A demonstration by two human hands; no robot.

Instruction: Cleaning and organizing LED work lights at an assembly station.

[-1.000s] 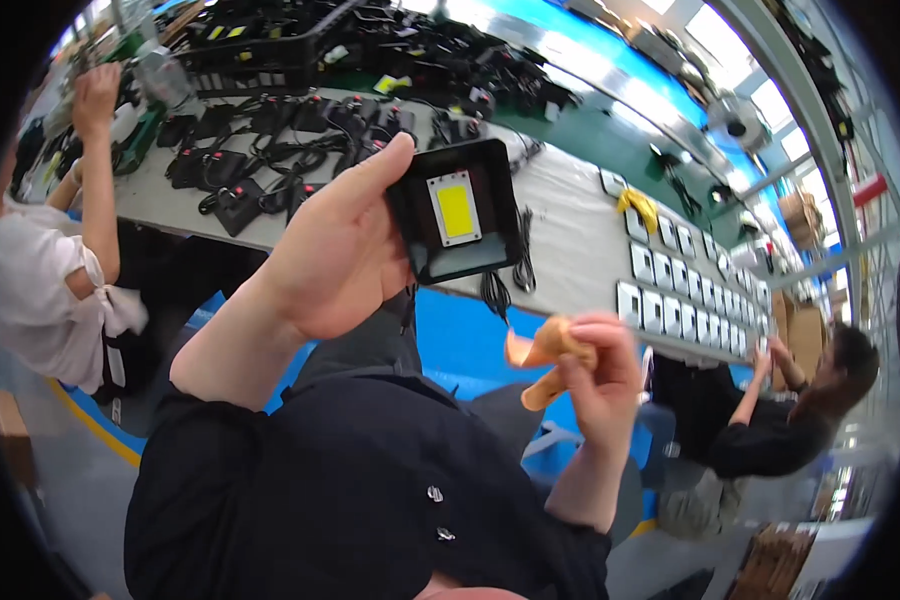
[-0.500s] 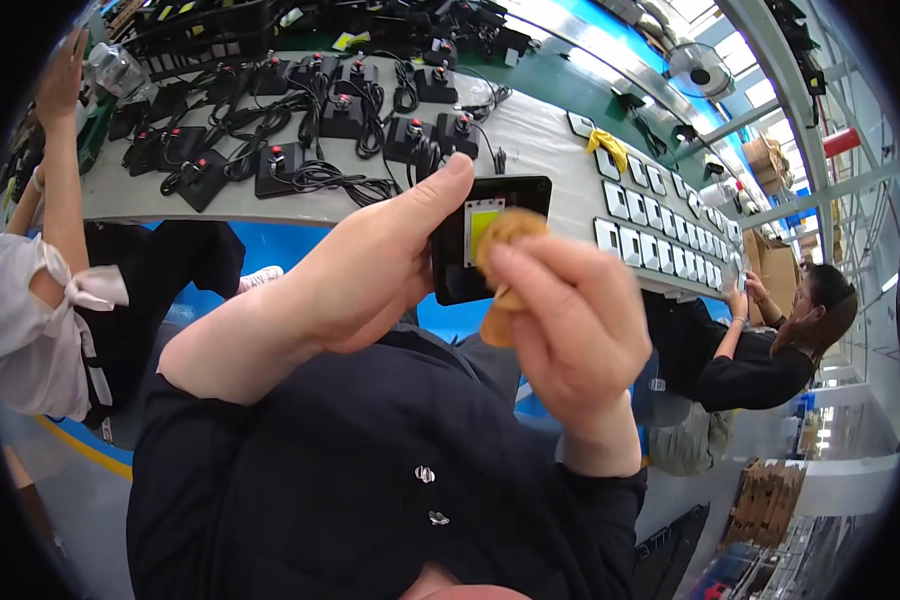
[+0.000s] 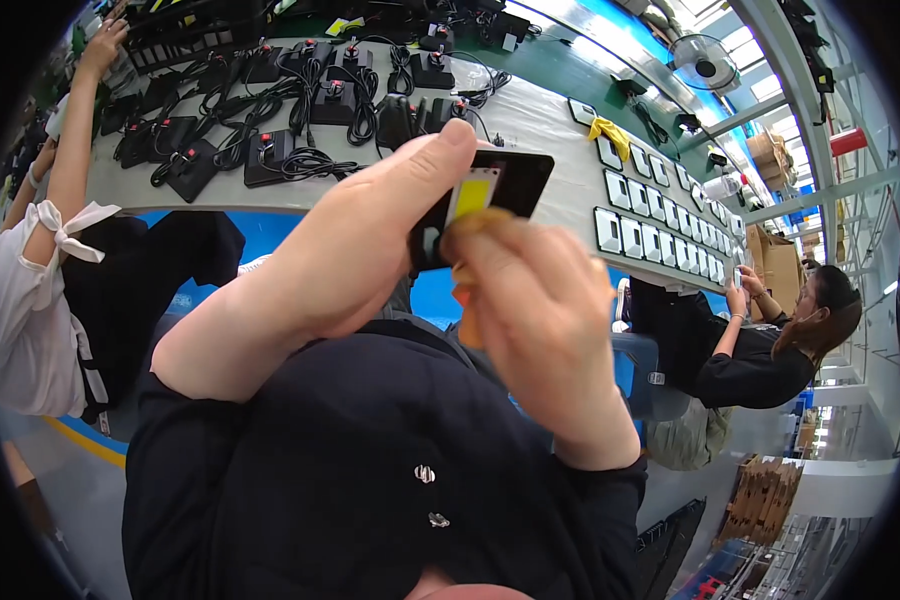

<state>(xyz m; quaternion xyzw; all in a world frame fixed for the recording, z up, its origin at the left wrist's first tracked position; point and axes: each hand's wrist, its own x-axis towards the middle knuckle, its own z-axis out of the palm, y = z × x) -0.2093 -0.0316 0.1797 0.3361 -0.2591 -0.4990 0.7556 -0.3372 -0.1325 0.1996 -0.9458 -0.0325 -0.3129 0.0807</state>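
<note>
My left hand (image 3: pixel 360 235) grips a flat black rectangular lamp (image 3: pixel 523 182) from its left side, thumb along the upper edge. Set in the lamp's face is a yellow light panel (image 3: pixel 475 192) with a pale border. In the fingers of my right hand (image 3: pixel 545 305) is a bunched orange-brown cloth (image 3: pixel 470 315), pressed against the lower part of the lamp's face. That hand is slightly blurred, and it hides part of the lamp. The lamp is held tilted in front of me, near the edge of the table.
Several black devices with red switches and coiled cables (image 3: pixel 335 100) lie on the pale table (image 3: pixel 220 196). Rows of white-and-black units (image 3: pixel 660 205) stand at the right, a yellow cloth (image 3: pixel 610 135) among them. Co-workers sit at the left (image 3: pixel 30 310) and right (image 3: pixel 770 350).
The lamp has tilted to the right at its top and risen slightly. My right hand, with the cloth, has shifted left and down across its face. The left co-worker's raised hand has moved right.
</note>
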